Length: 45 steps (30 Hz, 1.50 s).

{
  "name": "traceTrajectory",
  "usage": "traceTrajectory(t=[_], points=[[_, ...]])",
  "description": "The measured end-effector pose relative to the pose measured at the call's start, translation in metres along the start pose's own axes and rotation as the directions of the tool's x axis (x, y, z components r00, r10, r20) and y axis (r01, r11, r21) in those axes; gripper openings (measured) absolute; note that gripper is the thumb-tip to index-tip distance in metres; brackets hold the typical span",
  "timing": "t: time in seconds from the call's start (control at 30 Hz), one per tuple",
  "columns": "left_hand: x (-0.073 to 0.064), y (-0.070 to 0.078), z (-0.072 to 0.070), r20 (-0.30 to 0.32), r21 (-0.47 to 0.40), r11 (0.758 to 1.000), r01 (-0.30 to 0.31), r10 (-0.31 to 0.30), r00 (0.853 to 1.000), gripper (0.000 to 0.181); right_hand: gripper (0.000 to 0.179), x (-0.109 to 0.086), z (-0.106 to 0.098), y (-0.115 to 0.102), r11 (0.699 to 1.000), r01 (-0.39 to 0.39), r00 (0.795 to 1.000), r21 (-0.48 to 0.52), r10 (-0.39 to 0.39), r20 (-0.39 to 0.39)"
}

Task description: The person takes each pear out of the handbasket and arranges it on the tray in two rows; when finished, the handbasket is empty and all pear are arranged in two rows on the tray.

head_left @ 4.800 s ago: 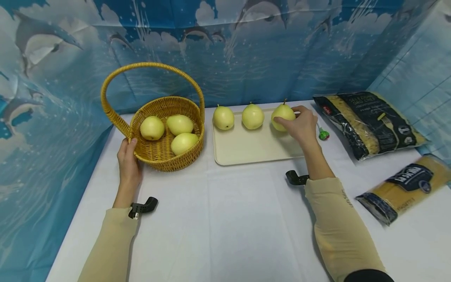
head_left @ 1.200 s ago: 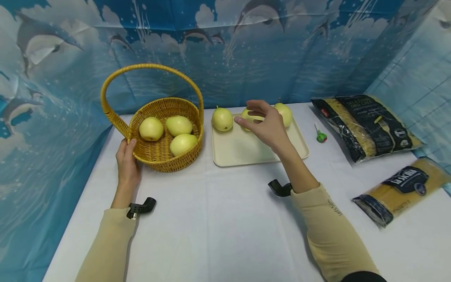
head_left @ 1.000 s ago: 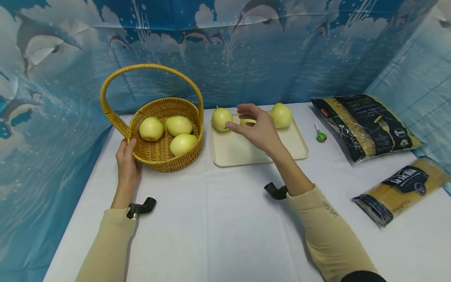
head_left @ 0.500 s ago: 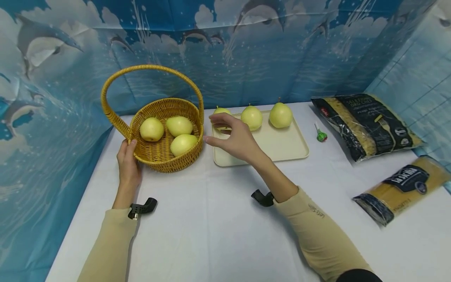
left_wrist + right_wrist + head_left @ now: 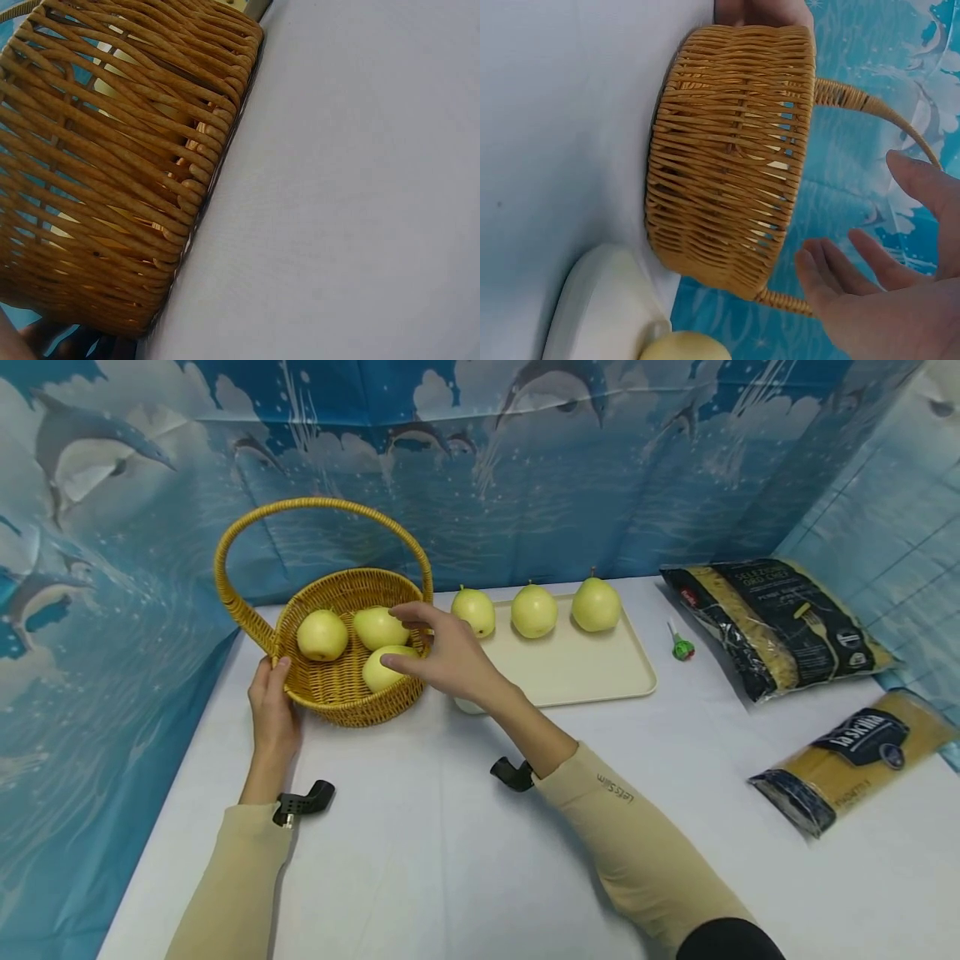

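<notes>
At the basket's left side my left hand (image 5: 273,714) holds the rim, thumb on the edge; in the left wrist view its dark fingertips (image 5: 71,341) show under the woven wall. The wicker basket (image 5: 356,714) has a tall arched handle. Inside lie three yellow-green pears: one at left (image 5: 322,636), one at the back (image 5: 377,627) and one in front (image 5: 377,675), partly covered by my right thumb. My right hand (image 5: 457,660) hovers over the basket's right rim, thumb and fingers spread apart, nothing between them; the right wrist view shows them beside the basket wall.
Right of the basket, a cream tray (image 5: 570,681) carries three pears in a row along its back: left (image 5: 476,610), middle (image 5: 534,611), right (image 5: 596,605). Farther right lie a small green-headed stick (image 5: 682,647), a black pasta bag (image 5: 783,622) and a spaghetti pack (image 5: 858,756).
My right hand has let go of the right-hand pear on the tray and swept left, past the other tray pears, to above the basket. My left hand and the basket stay in place.
</notes>
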<state>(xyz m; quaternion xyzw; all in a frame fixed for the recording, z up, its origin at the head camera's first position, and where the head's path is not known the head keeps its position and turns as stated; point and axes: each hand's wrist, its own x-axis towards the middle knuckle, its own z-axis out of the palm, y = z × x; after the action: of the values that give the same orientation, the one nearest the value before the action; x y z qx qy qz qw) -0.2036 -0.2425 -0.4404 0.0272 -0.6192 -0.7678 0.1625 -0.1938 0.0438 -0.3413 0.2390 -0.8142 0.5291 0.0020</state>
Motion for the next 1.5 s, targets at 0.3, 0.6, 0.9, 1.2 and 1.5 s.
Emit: traceTrajectory(t=[0.3,0.6,0.9,1.2,1.5], points=[[0.000,0.001,0.001,-0.003,0.022,1.000,0.000,0.000,1.000,0.047,0.062,0.016,0.011,0.009,1.000,-0.007,0.999,-0.026,0.006,-0.048],[-0.002,0.001,0.000,-0.008,0.002,1.000,0.013,-0.013,1.000,0.047,0.060,0.039,0.025,0.006,0.994,-0.071,0.996,-0.082,0.066,-0.059],[-0.002,-0.001,0.000,-0.017,0.007,1.000,0.000,0.000,1.000,0.047,0.061,0.059,0.029,0.006,0.974,-0.169,0.985,-0.147,0.162,-0.060],[-0.001,0.001,-0.001,-0.011,-0.001,1.000,0.005,-0.005,1.000,0.047,0.062,0.073,0.036,0.006,0.958,-0.260,0.965,-0.121,0.259,-0.023],[-0.001,-0.003,0.001,-0.006,-0.003,1.000,0.006,-0.006,1.000,0.046,0.068,0.083,0.038,0.006,0.910,-0.390,0.920,-0.139,0.392,-0.012]])
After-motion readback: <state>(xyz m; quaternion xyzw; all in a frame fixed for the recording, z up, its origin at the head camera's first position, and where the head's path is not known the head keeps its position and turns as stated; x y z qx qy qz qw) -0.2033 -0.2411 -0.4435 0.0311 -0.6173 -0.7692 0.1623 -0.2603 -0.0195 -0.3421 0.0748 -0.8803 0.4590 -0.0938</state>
